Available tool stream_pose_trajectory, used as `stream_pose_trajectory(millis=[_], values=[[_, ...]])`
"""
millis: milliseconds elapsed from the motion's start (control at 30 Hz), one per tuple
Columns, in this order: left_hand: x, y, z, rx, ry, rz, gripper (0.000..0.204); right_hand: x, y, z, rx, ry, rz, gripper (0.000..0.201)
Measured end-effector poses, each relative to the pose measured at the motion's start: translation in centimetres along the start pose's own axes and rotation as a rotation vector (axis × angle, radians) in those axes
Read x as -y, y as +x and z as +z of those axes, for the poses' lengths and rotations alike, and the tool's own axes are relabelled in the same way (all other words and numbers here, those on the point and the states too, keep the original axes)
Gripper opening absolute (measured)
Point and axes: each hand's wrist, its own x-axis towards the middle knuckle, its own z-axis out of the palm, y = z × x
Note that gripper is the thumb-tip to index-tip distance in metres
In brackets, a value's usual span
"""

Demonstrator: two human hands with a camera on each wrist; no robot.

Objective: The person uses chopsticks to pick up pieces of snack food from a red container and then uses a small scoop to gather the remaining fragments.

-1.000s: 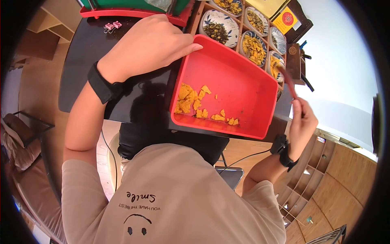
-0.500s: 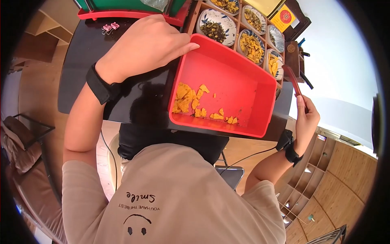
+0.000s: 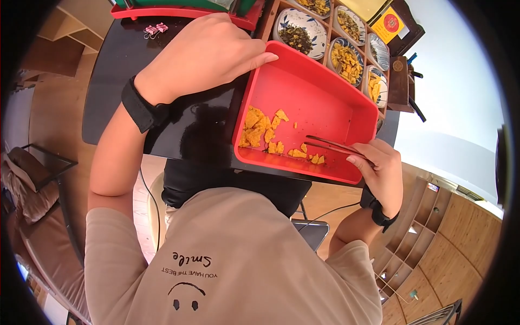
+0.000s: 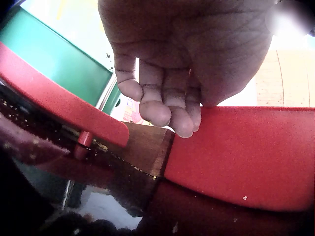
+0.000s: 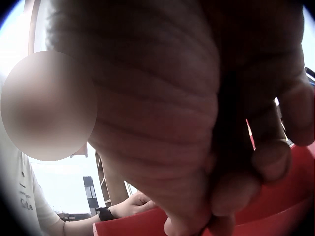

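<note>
Two holds: left grip (image 3: 208,57) pinches the tray (image 3: 319,100), right grip (image 3: 383,168) the tongs (image 3: 330,143); brace the tray and squeeze each flake (image 3: 281,115) lightly, since it may crumble.

head: above, facing down | left wrist: near, low | right wrist: near, seemingly leftward | all share: red tray (image 3: 314,100)

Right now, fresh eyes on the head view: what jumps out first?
The big red tray at centre, with bright yellow pieces heaped at its left end. Then the tongs in the right hand, prongs over the tray's near right part, while the left hand holds its far left corner. Beyond, patterned dishes sit in a wooden box.
</note>
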Motion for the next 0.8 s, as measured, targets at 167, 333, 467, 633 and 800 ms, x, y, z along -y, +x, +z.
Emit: stream_pose_trajectory(millis=[167,333,467,633,800], values=[[0.0,0.0,0.1,-0.017,-0.008,0.003,0.037,-0.1,-0.2,-0.3,0.042,-0.05,-0.006,0.025],[0.0,0.0,0.1,0.007,0.01,0.003,0.037,0.4,-0.5,0.0,0.03,-0.045,0.014,0.024],[0.0,0.1,0.3,-0.013,-0.001,0.003,0.038,0.9,-1.0,0.2,0.006,-0.068,0.016,0.023],[0.1,0.2,0.3,-0.013,0.002,0.008,0.038,2.0,-1.5,0.3,0.002,-0.128,-0.016,0.022],[0.1,0.1,0.2,-0.009,0.008,0.01,0.037,2.1,-1.8,0.7,-0.032,-0.154,-0.002,0.022]])
